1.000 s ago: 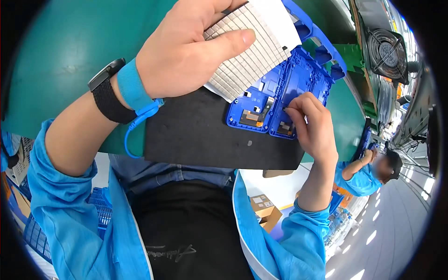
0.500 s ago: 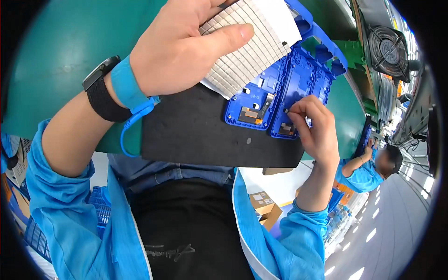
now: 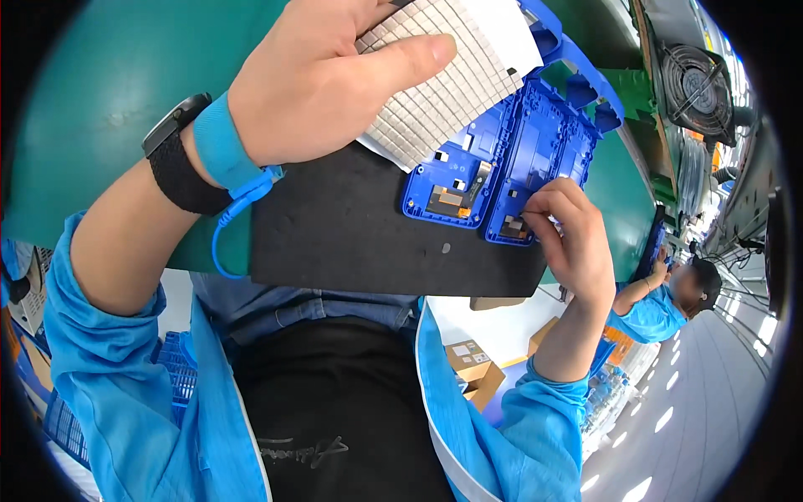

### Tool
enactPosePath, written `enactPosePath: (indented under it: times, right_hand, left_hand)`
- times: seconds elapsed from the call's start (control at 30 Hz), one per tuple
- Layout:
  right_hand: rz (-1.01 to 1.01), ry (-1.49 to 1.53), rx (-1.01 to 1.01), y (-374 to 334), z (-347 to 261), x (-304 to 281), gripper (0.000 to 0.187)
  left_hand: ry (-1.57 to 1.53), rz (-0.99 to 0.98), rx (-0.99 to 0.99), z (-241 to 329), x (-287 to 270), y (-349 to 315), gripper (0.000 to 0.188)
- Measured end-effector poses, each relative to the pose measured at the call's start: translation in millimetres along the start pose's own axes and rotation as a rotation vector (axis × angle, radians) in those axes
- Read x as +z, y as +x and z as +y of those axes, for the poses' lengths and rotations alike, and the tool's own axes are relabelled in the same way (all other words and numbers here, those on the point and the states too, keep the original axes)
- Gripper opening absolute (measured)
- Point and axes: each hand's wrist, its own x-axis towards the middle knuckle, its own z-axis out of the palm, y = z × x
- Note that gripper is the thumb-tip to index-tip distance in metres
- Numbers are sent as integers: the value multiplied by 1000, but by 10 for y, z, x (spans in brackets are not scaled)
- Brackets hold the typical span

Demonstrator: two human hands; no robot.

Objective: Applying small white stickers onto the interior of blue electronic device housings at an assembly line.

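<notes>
My left hand [image 3: 309, 96] grips a sheet of small beige-grey square pads [image 3: 443, 92] on white backing, its thumb lying across the top. Beneath and beside the sheet lie blue plastic housings, the left one [image 3: 416, 207] partly covered by it. My right hand [image 3: 575, 243] is closed in a pinch over the near end of the right housing [image 3: 535, 138]. Whatever its fingertips hold, if anything, is too small or hidden to make out. Small white and black squares and a dark component with an orange tab [image 3: 452, 201] show inside the left housing.
A black mat [image 3: 360, 243] lies under the housings on the green table [image 3: 125, 125]. More blue curved parts [image 3: 585, 67] stand at the far right. A fan [image 3: 696, 88] is beyond. Another person [image 3: 657, 305] works at the right. A blue cord hangs from my left wristband [image 3: 224, 146].
My right hand has shifted slightly toward me and to the right, still pinched. A small white square now shows in the right housing near where its fingertips were. My left hand has barely moved.
</notes>
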Motion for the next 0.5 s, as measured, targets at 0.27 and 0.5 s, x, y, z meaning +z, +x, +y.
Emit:
enactPosePath:
  times: [0.27, 0.5]
  right_hand:
    - [-36, -22, -8, 14, -12, -9, 11]
    - [-55, -42, -3, 40, -22, -46, 11]
  left_hand:
    - [-9, 2, -7, 11, 2, -18, 24]
    - [16, -15, 0, 0, -10, 8, 23]
